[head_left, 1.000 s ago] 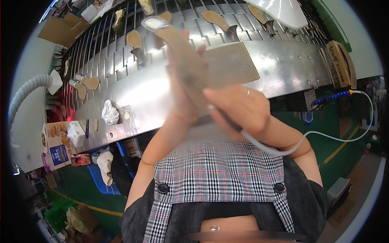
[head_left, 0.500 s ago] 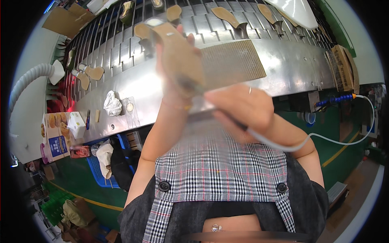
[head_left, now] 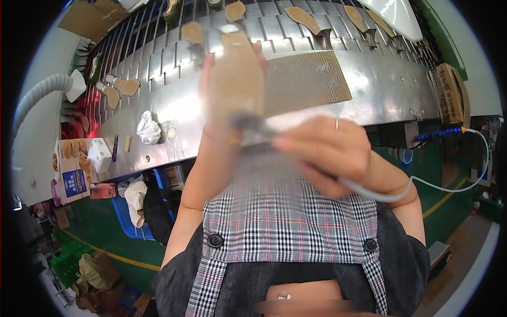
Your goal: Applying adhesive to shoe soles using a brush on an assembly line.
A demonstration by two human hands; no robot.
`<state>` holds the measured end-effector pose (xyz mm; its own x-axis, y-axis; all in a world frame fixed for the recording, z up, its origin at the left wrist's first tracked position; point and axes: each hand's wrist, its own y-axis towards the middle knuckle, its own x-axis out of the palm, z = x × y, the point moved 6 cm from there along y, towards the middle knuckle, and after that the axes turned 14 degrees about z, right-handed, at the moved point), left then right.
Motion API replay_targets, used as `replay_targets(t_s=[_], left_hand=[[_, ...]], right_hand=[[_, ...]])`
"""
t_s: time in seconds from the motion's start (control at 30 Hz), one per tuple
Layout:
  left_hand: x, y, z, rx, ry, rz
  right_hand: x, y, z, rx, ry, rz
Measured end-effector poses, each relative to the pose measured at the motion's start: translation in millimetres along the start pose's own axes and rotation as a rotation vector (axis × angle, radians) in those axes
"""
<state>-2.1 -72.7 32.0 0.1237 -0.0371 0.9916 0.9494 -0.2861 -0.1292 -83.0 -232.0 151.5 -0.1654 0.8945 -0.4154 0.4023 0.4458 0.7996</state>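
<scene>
A tan shoe sole [head_left: 237, 79], slightly blurred, is held up over the near edge of the metal bench. My left hand [head_left: 207, 98] is closed around it from beneath, fingertips showing along its sides. The sole's broad flat face is toward me, with a pale end pointing away. My right hand [head_left: 332, 150] grips a brush [head_left: 253, 126] whose dark, motion-smeared tip is at the sole's near end; whether it touches cannot be made out. From behind that hand trails a white hose [head_left: 377, 197].
Corrugated cardboard [head_left: 311, 79] lies on the bench beyond my hands. Several tan soles, some heeled [head_left: 306, 21], rest on the slatted conveyor [head_left: 274, 39]. A crumpled white cloth [head_left: 149, 128] and a tissue pack [head_left: 99, 155] sit at left. A blue basket [head_left: 127, 219] stands below the bench.
The sole has shifted a little right and turned more upright in my left hand. My right hand with the brush has moved slightly right and down. The whole view has shifted slightly.
</scene>
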Motion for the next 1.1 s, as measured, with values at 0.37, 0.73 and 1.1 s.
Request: replay_targets(t_s=[0.37,0.73,1.1], left_hand=[[12,-23,-7,-0.146,-0.002,0.127],[38,-43,-15,-0.198,0.104,0.084],[27,-72,-1,-0.207,0.093,0.278]], right_hand=[[-13,6,10,0.105,0.17,-0.056],[-24,8,30,0.219,0.237,-0.169],[-45,15,27,0.186,0.351,-0.199]])
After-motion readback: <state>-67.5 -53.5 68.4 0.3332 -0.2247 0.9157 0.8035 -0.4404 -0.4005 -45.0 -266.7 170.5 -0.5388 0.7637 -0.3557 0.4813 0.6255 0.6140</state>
